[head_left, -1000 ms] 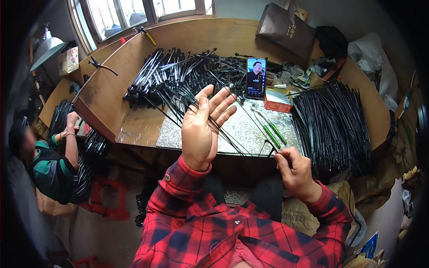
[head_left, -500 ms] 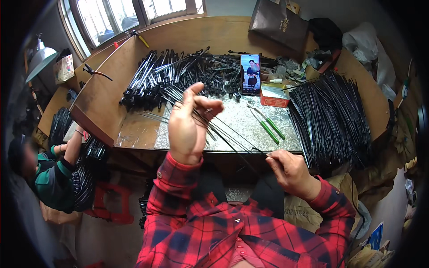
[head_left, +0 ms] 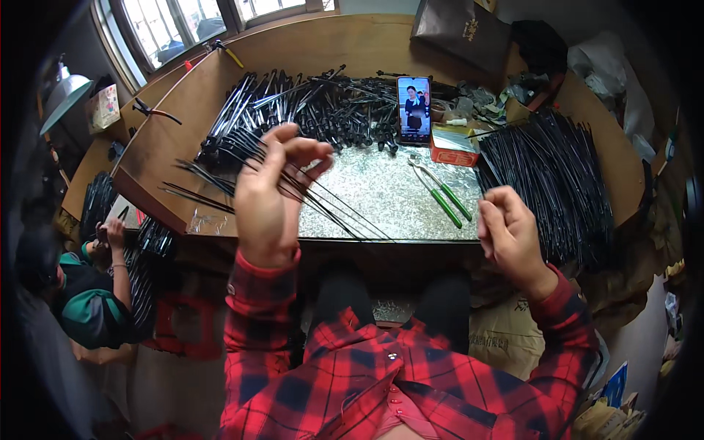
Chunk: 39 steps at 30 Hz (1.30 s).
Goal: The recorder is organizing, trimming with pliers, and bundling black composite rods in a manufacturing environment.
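My left hand (head_left: 268,198) is raised over the left part of the worktop, palm turned inward and fingers curled. A loose bunch of thin black rods (head_left: 334,214) runs through it, slanting from upper left to lower right. To the right, beyond the near edge of the table, my right hand (head_left: 513,233) is closed in a pinch, apart from that bunch. Whatever its fingertips may hold is hidden. More thin black rods (head_left: 196,195) lie to the left of my left hand.
Black rods with thicker ends (head_left: 293,106) are heaped at the back. A phone (head_left: 414,110) stands beside a red box (head_left: 453,152). Green-handled pliers (head_left: 444,202) lie mid-table. Long black rods (head_left: 546,187) are stacked at right. Another person (head_left: 95,308) works at left.
My right hand has come away from the rods' near ends and moved right. My left hand has shifted left with the bunch. The other person's hands have risen.
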{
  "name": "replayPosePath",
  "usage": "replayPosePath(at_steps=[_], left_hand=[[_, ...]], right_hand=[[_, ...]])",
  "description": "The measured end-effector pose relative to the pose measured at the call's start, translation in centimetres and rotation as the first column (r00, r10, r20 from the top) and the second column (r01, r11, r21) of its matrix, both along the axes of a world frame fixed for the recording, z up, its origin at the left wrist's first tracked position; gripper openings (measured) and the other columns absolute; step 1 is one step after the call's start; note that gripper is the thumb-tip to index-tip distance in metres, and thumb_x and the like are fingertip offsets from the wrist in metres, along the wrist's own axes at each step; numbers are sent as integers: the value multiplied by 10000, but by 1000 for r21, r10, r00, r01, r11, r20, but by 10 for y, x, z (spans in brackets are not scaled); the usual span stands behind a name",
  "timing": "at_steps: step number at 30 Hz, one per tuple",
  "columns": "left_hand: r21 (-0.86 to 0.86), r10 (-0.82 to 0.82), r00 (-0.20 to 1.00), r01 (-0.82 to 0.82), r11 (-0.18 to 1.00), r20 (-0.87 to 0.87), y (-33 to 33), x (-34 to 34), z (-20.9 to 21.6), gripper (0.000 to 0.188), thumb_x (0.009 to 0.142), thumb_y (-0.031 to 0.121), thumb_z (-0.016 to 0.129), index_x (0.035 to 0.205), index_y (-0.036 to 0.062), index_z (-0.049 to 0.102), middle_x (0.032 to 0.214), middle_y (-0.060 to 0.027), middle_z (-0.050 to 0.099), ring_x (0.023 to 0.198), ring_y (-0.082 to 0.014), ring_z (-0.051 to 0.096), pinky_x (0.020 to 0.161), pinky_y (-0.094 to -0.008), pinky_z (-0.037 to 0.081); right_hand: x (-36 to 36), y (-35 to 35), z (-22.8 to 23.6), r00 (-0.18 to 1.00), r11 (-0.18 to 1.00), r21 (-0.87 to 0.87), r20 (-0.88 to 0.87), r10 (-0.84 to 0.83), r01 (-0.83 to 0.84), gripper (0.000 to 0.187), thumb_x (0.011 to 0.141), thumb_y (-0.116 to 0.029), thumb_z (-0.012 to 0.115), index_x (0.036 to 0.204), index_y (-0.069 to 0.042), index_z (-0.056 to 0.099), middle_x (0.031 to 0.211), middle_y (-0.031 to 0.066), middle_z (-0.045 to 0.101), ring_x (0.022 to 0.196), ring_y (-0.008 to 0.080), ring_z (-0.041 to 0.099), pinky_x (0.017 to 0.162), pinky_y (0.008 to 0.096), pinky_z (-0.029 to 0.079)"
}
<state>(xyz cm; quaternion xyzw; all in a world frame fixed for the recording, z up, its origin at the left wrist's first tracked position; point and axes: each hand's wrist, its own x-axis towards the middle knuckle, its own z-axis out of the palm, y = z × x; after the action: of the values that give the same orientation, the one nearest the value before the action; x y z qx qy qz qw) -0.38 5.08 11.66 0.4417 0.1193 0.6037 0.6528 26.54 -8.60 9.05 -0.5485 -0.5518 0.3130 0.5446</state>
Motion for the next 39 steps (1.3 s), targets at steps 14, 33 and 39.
replayPosePath(at_steps=[14,33,39], left_hand=[[-52,-637,751,653,756,174,-36,58,-42,360,1018,213,373,1211,-61,503,1222,-170,574,1110,-239,574,962,-373,456],[85,-103,836,175,981,-539,-48,37,-45,350,965,161,529,1215,-82,507,1046,-159,653,928,-184,647,806,-288,533],[364,615,781,-546,755,-105,-5,36,-76,442,987,178,468,1342,-33,311,1283,-147,444,1189,-202,434,994,-337,348]], right_hand=[[-60,54,10,876,910,361,483,4,-203,149,894,-10,562,1037,21,533,850,161,649,770,224,670,660,317,518],[-52,12,-17,893,893,-79,-134,430,-442,200,1009,-192,430,1043,-20,526,628,-19,463,513,39,403,454,193,313],[-46,19,-9,897,899,-92,-165,410,-427,195,1009,-185,422,1019,-14,516,634,-7,453,505,43,388,440,198,309]])
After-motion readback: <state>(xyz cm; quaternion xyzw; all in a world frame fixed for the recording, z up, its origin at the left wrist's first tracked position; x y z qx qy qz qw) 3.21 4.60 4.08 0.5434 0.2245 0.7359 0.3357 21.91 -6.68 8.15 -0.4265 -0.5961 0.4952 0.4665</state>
